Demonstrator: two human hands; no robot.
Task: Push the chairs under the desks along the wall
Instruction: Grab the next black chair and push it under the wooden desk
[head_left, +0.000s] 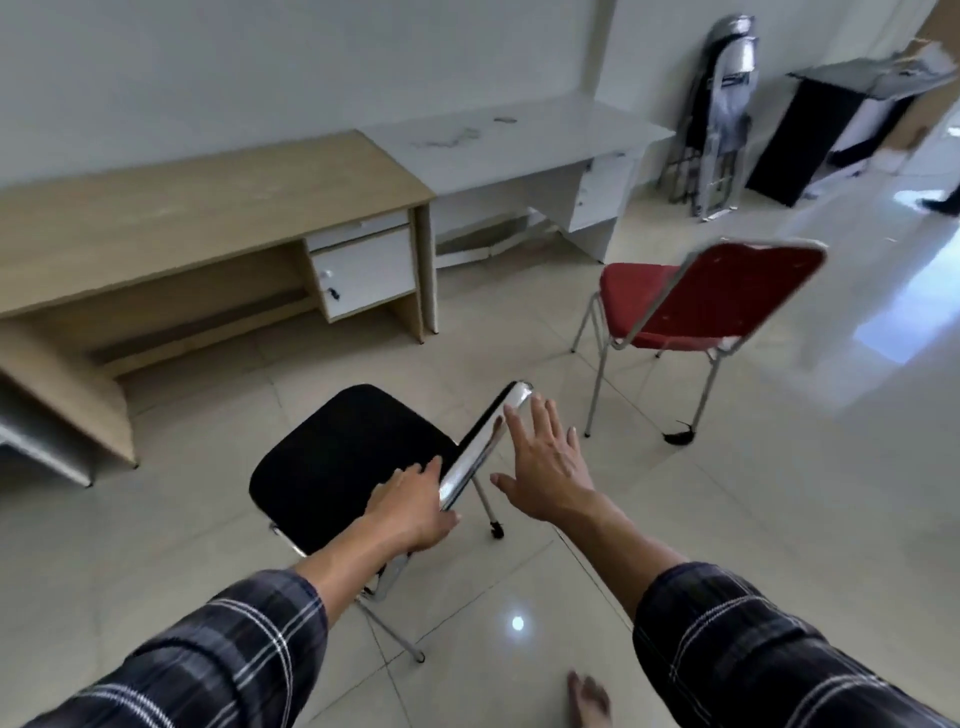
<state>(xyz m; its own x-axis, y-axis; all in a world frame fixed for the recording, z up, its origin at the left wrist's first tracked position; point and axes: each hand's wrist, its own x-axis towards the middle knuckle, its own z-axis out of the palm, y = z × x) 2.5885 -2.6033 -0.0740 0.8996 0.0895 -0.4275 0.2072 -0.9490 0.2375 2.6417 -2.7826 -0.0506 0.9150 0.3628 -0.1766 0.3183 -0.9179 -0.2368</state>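
Note:
A black chair (343, 457) with a chrome backrest stands on the floor in front of me, its seat facing the wooden desk (197, 208) at the wall. My left hand (415, 506) grips the near end of the backrest. My right hand (545, 462) hovers open beside the backrest's far part, fingers spread. A red chair (691, 301) stands to the right, out in front of the white desk (519, 135).
Folded chairs (719, 119) lean on the wall at the back right, beside a black stand (826, 130). A small dark object (678, 436) lies by the red chair's leg. My bare foot (587, 699) shows at the bottom. Tiled floor spreads to the right.

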